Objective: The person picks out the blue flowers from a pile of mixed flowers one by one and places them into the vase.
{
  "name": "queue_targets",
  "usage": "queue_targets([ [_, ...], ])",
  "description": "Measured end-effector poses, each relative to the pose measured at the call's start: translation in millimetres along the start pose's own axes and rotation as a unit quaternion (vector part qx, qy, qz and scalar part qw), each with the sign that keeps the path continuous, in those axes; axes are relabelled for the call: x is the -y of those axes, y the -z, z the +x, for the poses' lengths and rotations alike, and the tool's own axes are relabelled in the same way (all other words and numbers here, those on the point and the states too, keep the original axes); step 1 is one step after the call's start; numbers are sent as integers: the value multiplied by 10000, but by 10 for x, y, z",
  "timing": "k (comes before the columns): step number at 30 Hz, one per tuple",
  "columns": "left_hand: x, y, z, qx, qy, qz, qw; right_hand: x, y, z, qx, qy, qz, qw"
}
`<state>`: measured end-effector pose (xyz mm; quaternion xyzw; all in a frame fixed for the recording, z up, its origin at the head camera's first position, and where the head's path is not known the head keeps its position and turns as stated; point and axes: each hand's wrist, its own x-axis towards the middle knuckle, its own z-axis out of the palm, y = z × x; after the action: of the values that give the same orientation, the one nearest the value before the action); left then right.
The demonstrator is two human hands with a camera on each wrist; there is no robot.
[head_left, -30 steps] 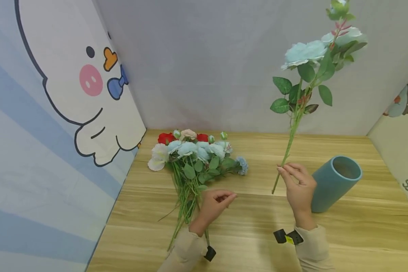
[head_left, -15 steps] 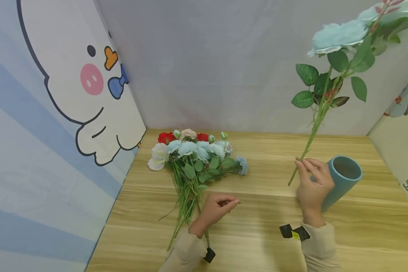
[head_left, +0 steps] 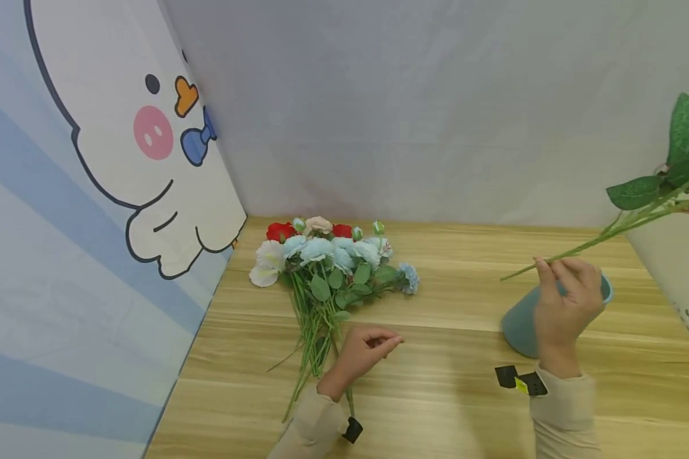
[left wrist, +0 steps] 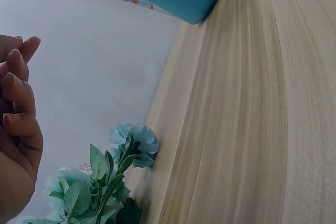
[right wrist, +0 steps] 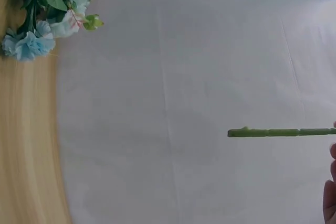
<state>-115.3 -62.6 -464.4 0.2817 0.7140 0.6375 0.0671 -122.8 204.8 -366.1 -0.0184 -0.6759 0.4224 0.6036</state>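
My right hand (head_left: 568,299) pinches the green stem of an artificial flower (head_left: 597,237) near its lower end. The stem tilts up to the right, and its leaves (head_left: 634,191) reach the frame edge; the bloom is outside the head view. In the right wrist view the cut end of the stem (right wrist: 278,132) points left. Behind the right hand stands a blue vase (head_left: 522,325), its mouth partly hidden by the hand. My left hand (head_left: 363,354) holds nothing, fingers loosely bent, over the table beside the stems of a flower pile (head_left: 327,274).
Red, white, pale blue and cream blooms make up the pile at the left of the wooden table (head_left: 425,395). A grey wall (head_left: 413,115) rises behind the table. A panel with a cartoon figure (head_left: 120,127) borders the left side.
My right hand has moved right, in front of the vase, and the flower has tipped over to the right, its bloom leaving the head view. The left hand has barely moved.
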Motion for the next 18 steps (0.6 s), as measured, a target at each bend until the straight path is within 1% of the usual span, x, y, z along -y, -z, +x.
queue_targets([
  [4, -12, 1, 0, -9, -87, 62, 9999, 4, 69, 72, 54, 99, -265, 9996],
  [10, -21, -5, 2, -14, -169, 104, 9998, 9, 161, 173, -70, -1, -625, 9980],
  [15, -7, -17, 11, 5, -193, 94, 9998, -4, 219, 247, -214, -130, -658, 9975],
  [18, 0, -22, 13, 34, -184, 93, 9998, -41, 250, 279, -384, -121, -669, 9969],
])
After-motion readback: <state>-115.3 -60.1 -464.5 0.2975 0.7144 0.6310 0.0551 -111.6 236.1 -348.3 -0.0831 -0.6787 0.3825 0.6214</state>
